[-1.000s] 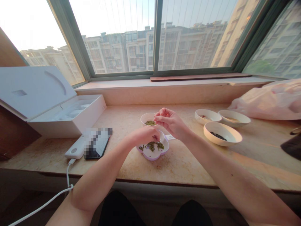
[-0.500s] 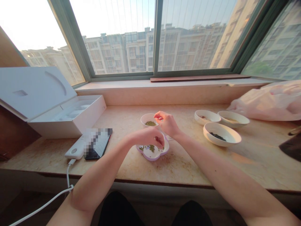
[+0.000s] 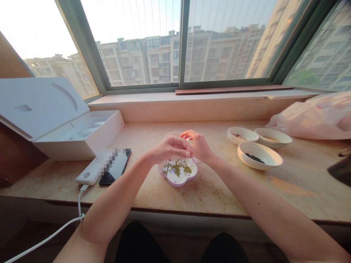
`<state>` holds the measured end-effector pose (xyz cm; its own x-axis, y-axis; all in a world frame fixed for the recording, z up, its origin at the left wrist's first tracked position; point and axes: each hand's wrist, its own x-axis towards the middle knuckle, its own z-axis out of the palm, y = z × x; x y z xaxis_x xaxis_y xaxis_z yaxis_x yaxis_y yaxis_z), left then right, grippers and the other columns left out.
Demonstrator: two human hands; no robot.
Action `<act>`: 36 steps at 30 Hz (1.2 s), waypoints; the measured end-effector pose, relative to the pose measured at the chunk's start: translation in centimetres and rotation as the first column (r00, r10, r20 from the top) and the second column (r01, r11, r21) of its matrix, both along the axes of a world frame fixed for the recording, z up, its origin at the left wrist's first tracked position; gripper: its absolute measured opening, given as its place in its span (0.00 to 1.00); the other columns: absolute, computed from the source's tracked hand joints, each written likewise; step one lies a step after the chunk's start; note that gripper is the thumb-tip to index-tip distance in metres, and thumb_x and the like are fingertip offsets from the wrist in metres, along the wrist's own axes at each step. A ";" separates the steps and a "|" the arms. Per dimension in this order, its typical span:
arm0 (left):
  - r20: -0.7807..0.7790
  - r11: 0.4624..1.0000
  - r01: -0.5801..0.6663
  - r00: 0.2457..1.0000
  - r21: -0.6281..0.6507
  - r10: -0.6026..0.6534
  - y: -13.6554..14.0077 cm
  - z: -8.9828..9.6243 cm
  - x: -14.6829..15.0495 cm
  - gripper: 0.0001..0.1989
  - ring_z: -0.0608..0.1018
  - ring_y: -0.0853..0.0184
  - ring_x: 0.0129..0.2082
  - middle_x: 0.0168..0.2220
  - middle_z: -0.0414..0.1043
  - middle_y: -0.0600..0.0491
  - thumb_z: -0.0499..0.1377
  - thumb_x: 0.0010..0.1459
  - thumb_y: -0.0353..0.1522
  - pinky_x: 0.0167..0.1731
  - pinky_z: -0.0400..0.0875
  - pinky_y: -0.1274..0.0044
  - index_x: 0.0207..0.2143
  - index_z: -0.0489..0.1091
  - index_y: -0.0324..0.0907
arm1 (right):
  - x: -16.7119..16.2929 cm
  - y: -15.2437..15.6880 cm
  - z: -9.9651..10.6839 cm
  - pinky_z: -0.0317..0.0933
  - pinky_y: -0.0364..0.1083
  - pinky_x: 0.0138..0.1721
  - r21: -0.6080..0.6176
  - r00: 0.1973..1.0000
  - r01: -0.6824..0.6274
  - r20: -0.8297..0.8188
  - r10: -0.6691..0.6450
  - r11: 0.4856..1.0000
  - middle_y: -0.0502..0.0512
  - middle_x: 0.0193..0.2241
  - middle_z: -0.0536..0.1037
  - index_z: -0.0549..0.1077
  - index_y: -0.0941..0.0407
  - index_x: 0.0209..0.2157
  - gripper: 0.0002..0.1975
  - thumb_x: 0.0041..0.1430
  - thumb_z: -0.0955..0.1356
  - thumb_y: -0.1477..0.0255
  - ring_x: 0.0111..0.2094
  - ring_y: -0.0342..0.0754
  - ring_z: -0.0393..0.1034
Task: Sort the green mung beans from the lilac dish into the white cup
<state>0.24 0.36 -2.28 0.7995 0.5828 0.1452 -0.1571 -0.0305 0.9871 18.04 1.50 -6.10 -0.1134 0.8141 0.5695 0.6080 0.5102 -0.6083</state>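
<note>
Small green mung beans (image 3: 177, 168) lie scattered and clumped on a white flower-shaped dish (image 3: 179, 181) with a lilac edge. Above the back of this dish is my left hand (image 3: 177, 148), its fingers pressed together; whatever is between them is hidden. Behind it stands a white bowl (image 3: 170, 134), mostly covered by that hand. My right hand (image 3: 197, 144) is at the bowl's right rim with fingers curled in. Its fingertips partly disappear behind my left hand, so I cannot tell what they hold.
Three white bowls stand to the right, the nearest bowl (image 3: 270, 162) with dark contents. A plastic bag (image 3: 315, 117) sits behind them. On the left are an open white box (image 3: 90, 146), a phone (image 3: 111, 177) and a white power bank (image 3: 87, 175) with a cable.
My left hand has risen off the flower-shaped dish toward the bowl and my right hand, uncovering beans at the dish's right side. My right hand has stayed nearly in place.
</note>
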 end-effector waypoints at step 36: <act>0.272 0.992 -0.078 0.957 -0.095 0.101 -0.1 0.3 -0.3 0.20 0.68 0.73 0.22 0.19 0.70 0.57 0.77 0.35 0.42 0.29 0.63 0.76 0.20 0.72 0.40 | -0.8 -1.2 -0.6 0.59 0.45 0.33 -0.052 0.971 -0.228 0.062 0.231 0.972 0.51 0.29 0.76 0.73 0.55 0.27 0.07 0.58 0.67 0.78 0.30 0.45 0.69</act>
